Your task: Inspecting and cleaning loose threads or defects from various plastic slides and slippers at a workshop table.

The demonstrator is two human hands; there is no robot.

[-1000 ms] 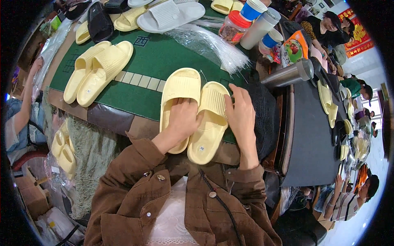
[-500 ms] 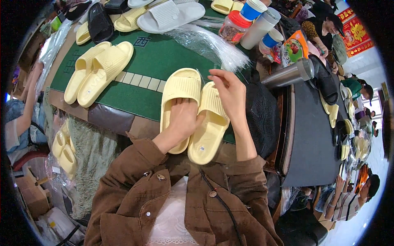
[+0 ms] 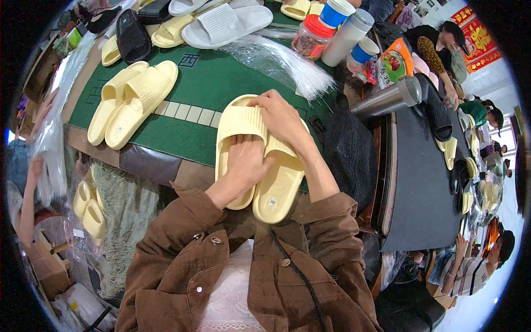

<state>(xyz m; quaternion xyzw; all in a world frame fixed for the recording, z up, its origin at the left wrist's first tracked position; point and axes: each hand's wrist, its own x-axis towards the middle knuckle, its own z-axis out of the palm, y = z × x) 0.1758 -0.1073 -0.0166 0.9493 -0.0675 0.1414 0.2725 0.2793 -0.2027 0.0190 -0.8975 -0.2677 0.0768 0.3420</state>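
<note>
Two pale yellow slide slippers stand side by side at the near edge of a green-topped table, toes pointing away from me. My left hand (image 3: 246,166) reaches into the left slipper (image 3: 238,124), its fingers under the strap and partly hidden by it. The thumb lies over toward the right slipper (image 3: 276,191). Across the inner strap edges near the toes, my right hand (image 3: 281,117) is closed with bent fingers. Whatever its fingertips pinch is hidden. Beyond it lies a bundle of thin clear plastic strands (image 3: 315,77).
Another yellow slipper pair (image 3: 145,91) sits to the left. Grey (image 3: 229,25) and black slippers (image 3: 133,37) lie farther back. A red-lidded jar (image 3: 312,36), steel tumbler (image 3: 387,102) and black mesh bag (image 3: 348,152) stand right. At the left, another person's arms handle clear plastic (image 3: 52,149).
My right hand has moved left and down onto the slippers' straps, its fingers closing there. My left hand stays in the left slipper. The person at the left has shifted with clear plastic.
</note>
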